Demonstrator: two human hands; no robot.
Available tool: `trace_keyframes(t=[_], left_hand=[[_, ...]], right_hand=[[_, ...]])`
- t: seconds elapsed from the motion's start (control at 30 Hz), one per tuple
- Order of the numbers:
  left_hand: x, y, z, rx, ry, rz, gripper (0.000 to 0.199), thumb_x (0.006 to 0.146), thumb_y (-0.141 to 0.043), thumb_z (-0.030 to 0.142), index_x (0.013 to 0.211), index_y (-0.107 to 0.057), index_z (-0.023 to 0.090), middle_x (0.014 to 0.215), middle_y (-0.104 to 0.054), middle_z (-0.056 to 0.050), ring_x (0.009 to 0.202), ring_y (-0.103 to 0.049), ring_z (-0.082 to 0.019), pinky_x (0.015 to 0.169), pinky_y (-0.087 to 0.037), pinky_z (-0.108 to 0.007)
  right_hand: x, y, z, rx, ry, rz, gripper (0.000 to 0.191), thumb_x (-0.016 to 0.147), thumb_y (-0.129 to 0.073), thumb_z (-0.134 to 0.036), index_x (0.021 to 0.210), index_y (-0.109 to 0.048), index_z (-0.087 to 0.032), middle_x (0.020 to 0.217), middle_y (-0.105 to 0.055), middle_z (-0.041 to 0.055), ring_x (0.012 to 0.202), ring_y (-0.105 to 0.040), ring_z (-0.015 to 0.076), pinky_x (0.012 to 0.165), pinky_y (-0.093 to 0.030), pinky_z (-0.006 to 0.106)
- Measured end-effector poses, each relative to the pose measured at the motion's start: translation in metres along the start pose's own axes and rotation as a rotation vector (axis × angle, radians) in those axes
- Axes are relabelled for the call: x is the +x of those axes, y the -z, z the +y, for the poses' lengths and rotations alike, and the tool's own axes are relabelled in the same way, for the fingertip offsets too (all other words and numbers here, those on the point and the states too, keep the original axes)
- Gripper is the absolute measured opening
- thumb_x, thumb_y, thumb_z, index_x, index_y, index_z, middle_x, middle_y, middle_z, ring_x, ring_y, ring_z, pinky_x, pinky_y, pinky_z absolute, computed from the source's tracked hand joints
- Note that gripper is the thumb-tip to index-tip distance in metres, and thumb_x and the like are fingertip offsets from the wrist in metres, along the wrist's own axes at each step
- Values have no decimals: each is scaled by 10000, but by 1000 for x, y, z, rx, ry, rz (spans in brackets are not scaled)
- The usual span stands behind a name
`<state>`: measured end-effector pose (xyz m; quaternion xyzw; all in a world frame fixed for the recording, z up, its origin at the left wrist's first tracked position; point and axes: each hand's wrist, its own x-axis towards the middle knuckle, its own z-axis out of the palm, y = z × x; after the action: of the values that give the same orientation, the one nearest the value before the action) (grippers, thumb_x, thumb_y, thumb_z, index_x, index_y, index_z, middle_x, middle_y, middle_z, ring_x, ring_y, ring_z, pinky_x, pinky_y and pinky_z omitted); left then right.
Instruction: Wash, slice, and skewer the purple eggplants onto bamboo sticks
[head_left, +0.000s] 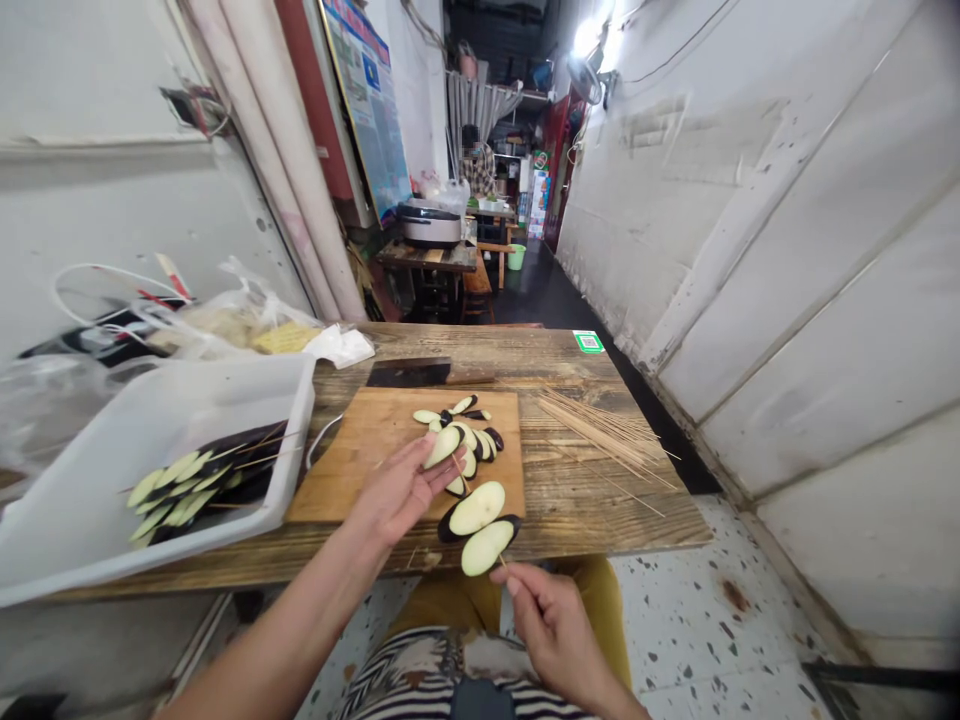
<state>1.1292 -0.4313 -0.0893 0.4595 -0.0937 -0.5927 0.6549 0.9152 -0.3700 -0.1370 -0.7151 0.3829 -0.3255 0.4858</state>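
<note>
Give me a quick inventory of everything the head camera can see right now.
eggplant slices: many, cream with dark skin, on the held skewer, partly over the board
held skewer: 1, tan, between the hands
table: 1, brown wood, in front of the person
board: 1, tan wood, on the table
cleaver: 1, black and brown, beyond the board
loose skewers: many, tan, right of the board
tray: 1, white, left of the board
filled skewers: several, cream and dark, in the tray
plastic bag: 1, clear, behind the tray
QR sticker: 1, green, far table edge
cooker: 1, silver, on a far table
bucket: 1, green, far floor
seated person: 1, plaid top, far back
fan: 1, white, upper right wall
left hand: 1, on the slices
right hand: 1, pinching the skewer's near end
</note>
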Motion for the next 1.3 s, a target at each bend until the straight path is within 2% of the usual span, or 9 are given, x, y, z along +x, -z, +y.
trace_keyframes(t=[0.2, 0.37, 0.67, 0.9, 1.17, 1.3], left_hand=[[-1, -8, -4, -13, 26, 26, 73, 841, -536, 123, 867, -601, 103, 919, -691, -128, 851, -686, -239, 760, -580, -376], [-2, -7, -7, 3, -4, 56, 72, 831, -547, 110, 857, -612, 93, 891, -694, -122, 799, -692, -224, 747, -584, -371], [-6, -7, -2, 40, 8, 30, 92, 817, -546, 76, 803, -637, 70, 849, -700, -132, 780, -693, -225, 760, -579, -368], [-7, -6, -8, 52, 19, 16, 67, 804, -569, 84, 820, -634, 75, 845, -702, -137, 794, -692, -227, 760, -573, -369], [-13, -11, -9, 69, 31, 49, 57, 800, -574, 79, 816, -629, 74, 833, -701, -143, 774, -695, -233, 725, -577, -353], [-13, -12, -9, 65, 20, 48, 64, 799, -571, 73, 813, -634, 77, 864, -699, -142, 780, -694, -234, 720, -577, -362]], right_hand=[[-1, 2, -4, -29, 28, -10, 339, 940, -381, -338, 937, -666, -155, 574, -471, -16, 486, -371, 100, 440, -298, 199], [-2, 2, -7, -70, 37, -3, 338, 936, -385, -335, 931, -673, -158, 549, -466, -20, 473, -379, 102, 443, -308, 201], [-3, 1, -10, -80, 57, -5, 341, 933, -373, -321, 906, -668, -153, 566, -503, -7, 452, -409, 101, 434, -315, 202], [-2, 0, -12, -97, 70, 5, 311, 930, -382, -291, 903, -660, -155, 554, -482, -18, 460, -405, 102, 458, -323, 209], [-1, -1, -10, -123, 68, 10, 298, 933, -376, -282, 854, -635, -157, 555, -432, -28, 472, -378, 101, 457, -296, 215], [1, 0, -8, -147, 67, 19, 292, 935, -377, -272, 904, -645, -161, 570, -482, -19, 478, -409, 106, 465, -318, 215]])
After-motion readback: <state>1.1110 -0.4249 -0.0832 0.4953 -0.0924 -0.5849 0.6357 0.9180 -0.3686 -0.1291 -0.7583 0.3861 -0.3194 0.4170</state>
